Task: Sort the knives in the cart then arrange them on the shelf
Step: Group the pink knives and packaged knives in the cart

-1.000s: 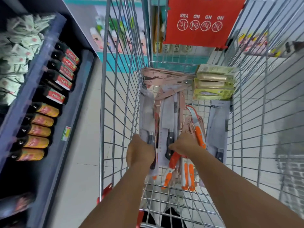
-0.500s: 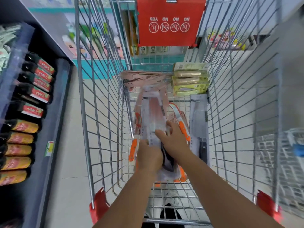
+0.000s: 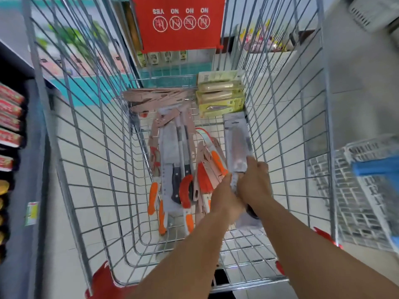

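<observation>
Inside the wire cart (image 3: 90, 160) lie several packaged knives. A grey-carded cleaver pack (image 3: 236, 139) runs along the cart's right side. Both hands meet at its near end: my left hand (image 3: 224, 195) pinches its left edge and my right hand (image 3: 255, 182) grips it from above, thumb pointing up the blade. The handle end is hidden under my hands. Left of them is a loose pile of orange-handled knives (image 3: 186, 193) and a black-handled cleaver (image 3: 170, 169). Pink-carded knives (image 3: 155, 97) lie across the far end.
Yellow-green knife packs (image 3: 220, 93) are stacked at the cart's far right corner. A red sign (image 3: 179, 22) hangs on the far wall of the cart. A dark shelf with bottles (image 3: 10, 117) runs along the left. A second wire cart with a blue handle (image 3: 367, 190) stands at the right.
Both hands carried a cleaver pack from the middle pile to the cart's right side, onto the grey-carded pack there. The view swung to the right.
</observation>
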### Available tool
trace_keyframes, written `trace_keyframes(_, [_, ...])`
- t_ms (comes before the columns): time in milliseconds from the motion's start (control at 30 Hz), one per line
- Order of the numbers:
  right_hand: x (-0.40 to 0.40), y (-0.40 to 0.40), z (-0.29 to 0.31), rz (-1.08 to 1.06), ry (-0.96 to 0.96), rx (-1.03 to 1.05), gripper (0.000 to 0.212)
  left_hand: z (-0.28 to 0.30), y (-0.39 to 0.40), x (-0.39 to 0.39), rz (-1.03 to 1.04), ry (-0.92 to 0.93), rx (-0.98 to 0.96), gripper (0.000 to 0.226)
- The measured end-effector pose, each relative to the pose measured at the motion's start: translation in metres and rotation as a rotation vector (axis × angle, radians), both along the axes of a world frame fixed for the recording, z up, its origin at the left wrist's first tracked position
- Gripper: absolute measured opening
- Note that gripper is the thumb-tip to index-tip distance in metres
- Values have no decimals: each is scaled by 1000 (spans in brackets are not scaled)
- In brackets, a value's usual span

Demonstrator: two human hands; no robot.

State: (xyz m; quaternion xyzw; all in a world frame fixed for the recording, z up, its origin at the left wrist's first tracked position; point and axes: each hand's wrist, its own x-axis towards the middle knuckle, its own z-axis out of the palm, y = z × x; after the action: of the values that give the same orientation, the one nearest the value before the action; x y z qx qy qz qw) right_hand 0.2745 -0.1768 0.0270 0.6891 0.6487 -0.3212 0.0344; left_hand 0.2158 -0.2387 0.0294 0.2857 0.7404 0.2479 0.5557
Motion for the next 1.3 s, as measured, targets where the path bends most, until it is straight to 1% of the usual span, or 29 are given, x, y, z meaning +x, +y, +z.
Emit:
trace_keyframes(100, [7, 2, -9, 259, -199, 11, 64, -16, 0, 2, -166, 103, -7, 63])
trace_keyframes(133, [9, 2, -13, 329, -247, -15, 68, -18, 0, 1, -265, 170, -14, 63])
trace_keyframes(200, [10, 3, -20, 402, -307, -76, 75, -22, -2, -4, -482, 325, -2, 63])
trace_keyframes(233, [10, 3, -23, 425, -331, -82, 77, -24, -4, -9, -557, 390, 10, 66])
trace_keyframes(300, [7, 2, -26, 454, -382, -75, 78, -31, -7, -18, -619, 485, 4, 74])
trace_keyframes(400, [-3, 6, -24, 489, -462, -67, 73, -36, -4, -31, -691, 541, -58, 82])
trace_keyframes(500, [-13, 12, -26, 593, -487, -26, 68, -39, 10, -41, -791, 637, -28, 80])
trace_keyframes(567, [-15, 16, -34, 686, -455, -36, 71, -46, 22, -43, -859, 685, 14, 75])
trace_keyframes(633, [-13, 20, -42, 724, -442, -59, 76, -53, 33, -44, -925, 729, 37, 69])
trace_keyframes(733, [-9, 24, -47, 700, -442, -14, 83, -65, 42, -47, -962, 770, 40, 65])
trace_keyframes(833, [-8, 19, -48, 723, -457, 17, 75, -71, 31, -54, -987, 796, 58, 60])
trace_keyframes(900, [-9, 17, -47, 731, -485, 12, 74, -70, 17, -61, -1019, 827, 80, 55])
trace_keyframes(967, [-11, 18, -45, 727, -519, -9, 78, -66, 8, -71, -1033, 830, 95, 50])
trace_keyframes(1033, [-15, 20, -43, 735, -551, -9, 83, -60, 5, -77, -1057, 822, 83, 50])
trace_keyframes(1167, [-28, 18, -44, 730, -609, 46, 71, -53, 2, -76, -1045, 788, 0, 52])
trace_keyframes(1300, [-38, 15, -58, 745, -575, 123, 60, -48, 0, -71, -977, 776, -70, 51])
